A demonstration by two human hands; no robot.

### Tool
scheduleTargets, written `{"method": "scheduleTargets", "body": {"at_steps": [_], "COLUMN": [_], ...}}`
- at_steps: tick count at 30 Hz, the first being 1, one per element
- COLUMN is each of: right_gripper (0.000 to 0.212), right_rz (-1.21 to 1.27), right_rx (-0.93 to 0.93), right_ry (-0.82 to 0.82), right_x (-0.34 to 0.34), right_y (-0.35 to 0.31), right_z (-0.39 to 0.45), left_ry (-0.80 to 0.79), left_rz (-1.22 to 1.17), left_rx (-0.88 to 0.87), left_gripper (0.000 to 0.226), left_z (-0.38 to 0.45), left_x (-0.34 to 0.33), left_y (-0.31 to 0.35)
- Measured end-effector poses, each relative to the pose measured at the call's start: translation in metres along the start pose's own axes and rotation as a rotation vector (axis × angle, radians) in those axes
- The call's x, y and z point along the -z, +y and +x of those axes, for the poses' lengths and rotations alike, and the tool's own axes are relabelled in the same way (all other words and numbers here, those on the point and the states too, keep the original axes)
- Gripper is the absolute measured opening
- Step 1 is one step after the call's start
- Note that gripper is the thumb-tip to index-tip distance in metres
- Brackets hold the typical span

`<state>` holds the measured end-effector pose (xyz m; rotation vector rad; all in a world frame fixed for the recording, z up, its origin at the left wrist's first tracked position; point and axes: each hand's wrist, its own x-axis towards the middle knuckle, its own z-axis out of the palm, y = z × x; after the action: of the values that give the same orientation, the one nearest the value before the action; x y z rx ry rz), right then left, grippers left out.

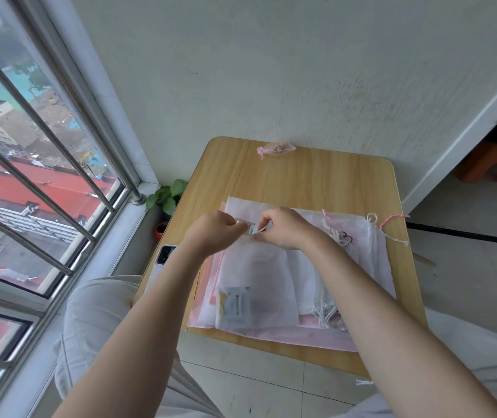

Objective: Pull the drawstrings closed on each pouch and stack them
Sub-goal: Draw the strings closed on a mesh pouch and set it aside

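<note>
A sheer white pouch (256,285) lies on top of a spread of white and pink pouches (361,260) on the small wooden table (301,176). A small item shows through its lower part. My left hand (215,229) and my right hand (283,227) meet at the pouch's top edge, both with curled fingers pinching its mouth or drawstring. Loose pink and white drawstrings (391,224) trail from the pouches at the right. A small pink pouch (275,148), cinched shut, lies alone at the table's far edge by the wall.
A phone (165,254) lies at the table's left edge. A potted plant (167,197) stands on the floor between the table and the window (45,176). A white wall backs the table. A brown stool (488,164) is at far right.
</note>
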<state>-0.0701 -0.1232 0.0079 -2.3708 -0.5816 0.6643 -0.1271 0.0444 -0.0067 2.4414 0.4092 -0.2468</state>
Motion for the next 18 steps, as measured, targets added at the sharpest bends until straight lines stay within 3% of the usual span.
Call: {"method": "scheduleTargets", "body": {"at_steps": [6,12,18], "right_gripper": [0.016,0.018,0.018], "right_rz": [-0.037,0.001,0.049], "right_rx": [0.036,0.014,0.018], "right_ry": [0.009,0.064,0.06], "right_x": [-0.012,-0.014,-0.02], "right_y": [-0.003,0.004,0.007], "right_z": [0.002,0.001,0.003], "left_ry": [-0.193,-0.267,-0.153], "left_rz": [-0.489,-0.799,-0.77], "left_rx": [-0.005,-0.015,0.03], "left_gripper": [0.028,0.026,0.02], "left_z": [-0.006,-0.006,-0.002], "left_x": [0.004,-0.005,-0.016], "left_y": [0.007,-0.006,-0.006]}}
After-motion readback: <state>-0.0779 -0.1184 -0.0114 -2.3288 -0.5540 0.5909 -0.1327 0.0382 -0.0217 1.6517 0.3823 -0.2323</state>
